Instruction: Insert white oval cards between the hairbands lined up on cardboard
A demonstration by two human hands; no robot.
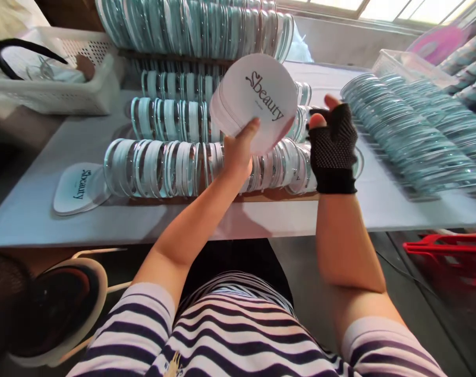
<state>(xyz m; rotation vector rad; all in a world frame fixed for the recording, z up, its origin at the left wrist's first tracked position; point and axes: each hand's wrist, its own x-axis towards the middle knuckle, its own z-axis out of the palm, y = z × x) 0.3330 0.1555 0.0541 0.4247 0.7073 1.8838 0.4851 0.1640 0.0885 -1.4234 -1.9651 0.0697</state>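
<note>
My left hand [238, 152] holds up a fanned stack of round white cards [257, 97] printed "Sbeauty", thumb pressed on the front card. My right hand [332, 144], in a black fingerless mesh glove, hovers just right of the stack with fingers apart and nothing visibly in it. Below both hands a row of clear round cases with white inserts [175, 167] lies on edge along the grey table [33, 209]. A second small pile of the same cards [79, 187] rests flat at the row's left end.
More rows of round cases [170, 112] lie behind, and teal-edged ones are stacked at the back [190, 26] and the right [410, 136]. A white basket [53, 73] stands at the back left, a red crate [450, 256] at the lower right, a stool [53, 309] on the floor at the left.
</note>
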